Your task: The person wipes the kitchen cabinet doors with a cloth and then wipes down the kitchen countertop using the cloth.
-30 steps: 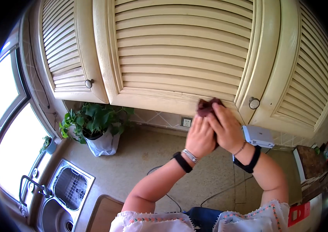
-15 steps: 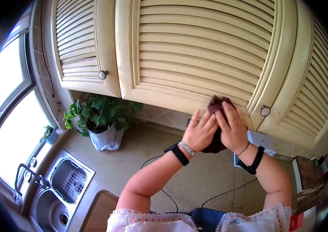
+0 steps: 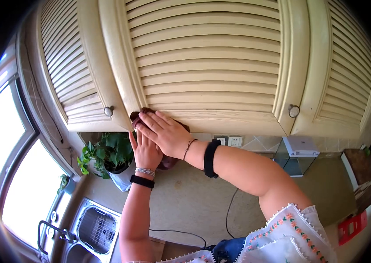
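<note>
A dark brown cloth (image 3: 169, 162) is pressed to the lower left corner of the middle louvered cabinet door (image 3: 212, 122), with part of it hanging below the door's edge. My right hand (image 3: 166, 134) lies over the cloth, fingers stretched and held together, pinning it to the wood. Just beneath and to its left is my left hand (image 3: 147, 152), against the same cloth with its fingers pointing up. Its fingertips are partly covered by the right hand. The left cabinet's round knob (image 3: 108, 111) is close to both hands.
Under the cabinets, a leafy potted plant (image 3: 114, 153) stands on the counter (image 3: 190, 193). At the lower left is a metal sink (image 3: 114, 234) beside a window (image 3: 30, 171). A glass tank with a white lid (image 3: 300, 146) and wall sockets (image 3: 235, 141) are to the right.
Both hands have slid the cloth leftward along the door's bottom rail, from near its right end to its left corner. My right hand now overlaps the left. The view has shifted.
</note>
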The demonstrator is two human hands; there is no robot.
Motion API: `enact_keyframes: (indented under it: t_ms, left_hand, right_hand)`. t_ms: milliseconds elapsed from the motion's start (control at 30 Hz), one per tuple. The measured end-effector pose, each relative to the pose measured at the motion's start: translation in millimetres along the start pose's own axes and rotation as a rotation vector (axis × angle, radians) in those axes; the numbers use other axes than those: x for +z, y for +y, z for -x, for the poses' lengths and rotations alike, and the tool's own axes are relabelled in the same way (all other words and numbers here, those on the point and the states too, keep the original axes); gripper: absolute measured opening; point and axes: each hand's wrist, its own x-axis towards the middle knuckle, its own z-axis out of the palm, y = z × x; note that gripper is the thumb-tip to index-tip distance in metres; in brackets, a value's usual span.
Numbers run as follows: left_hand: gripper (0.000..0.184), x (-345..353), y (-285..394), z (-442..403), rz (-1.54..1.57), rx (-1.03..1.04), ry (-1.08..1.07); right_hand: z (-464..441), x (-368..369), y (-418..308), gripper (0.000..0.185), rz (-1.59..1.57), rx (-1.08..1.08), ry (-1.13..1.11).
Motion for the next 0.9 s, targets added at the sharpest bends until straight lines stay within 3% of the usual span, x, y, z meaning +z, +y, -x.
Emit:
enact_keyframes:
  t_ms: [100,600,900]
  left_hand:
    - [0.070,3,20,-2,0.083,-0.084,0.015]
    - [0.076,37,206,-13,0.143,0.164,0.050]
    - [0.063,32,340,-22,0.385,0.394,0.131]
  right_hand:
    - [9,-10,8,0.045,0.040,-0.009,0.047]
    - [165,-133,85,0.048,0.120,0.037,0.053]
    - [275,-232,124,0.041,0.315,0.126,-0.051]
